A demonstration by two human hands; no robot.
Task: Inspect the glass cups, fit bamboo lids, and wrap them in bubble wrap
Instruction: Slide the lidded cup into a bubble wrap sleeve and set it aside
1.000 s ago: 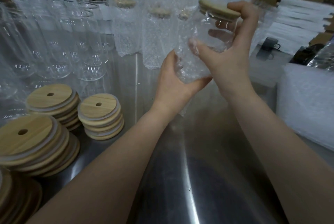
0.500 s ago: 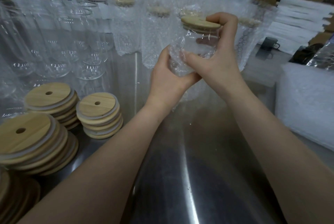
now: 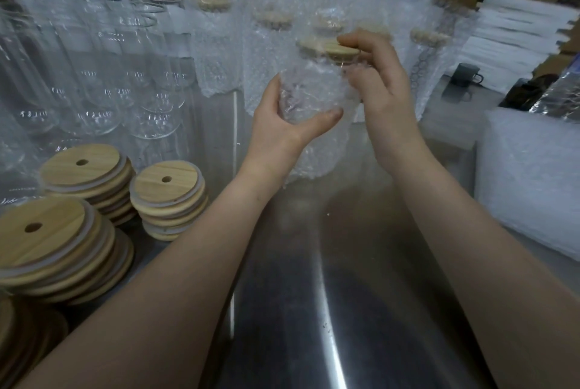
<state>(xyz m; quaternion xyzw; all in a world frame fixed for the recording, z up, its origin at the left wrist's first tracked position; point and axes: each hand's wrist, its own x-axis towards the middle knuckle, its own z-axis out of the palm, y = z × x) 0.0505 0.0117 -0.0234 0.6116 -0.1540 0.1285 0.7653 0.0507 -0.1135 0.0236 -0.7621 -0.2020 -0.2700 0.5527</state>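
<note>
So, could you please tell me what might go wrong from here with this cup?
The cup is held above the steel table only through loose bubble wrap; it could slip from the left hand and hit the metal. The right hand, with a finger on the bamboo lid, might tip it askew. The left forearm could nudge the nearby lid stack.

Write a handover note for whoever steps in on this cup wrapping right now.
Left hand grips the lower body of the lidded cup, held up over the steel table.
Right hand holds the rim of the bamboo lid.
Done: lid fitted; bubble wrap is round the cup, its tail hanging below. Wrapped cups stand behind.
To do: finish this wrap, then the bare cups and lid stacks, both to the left.
</note>
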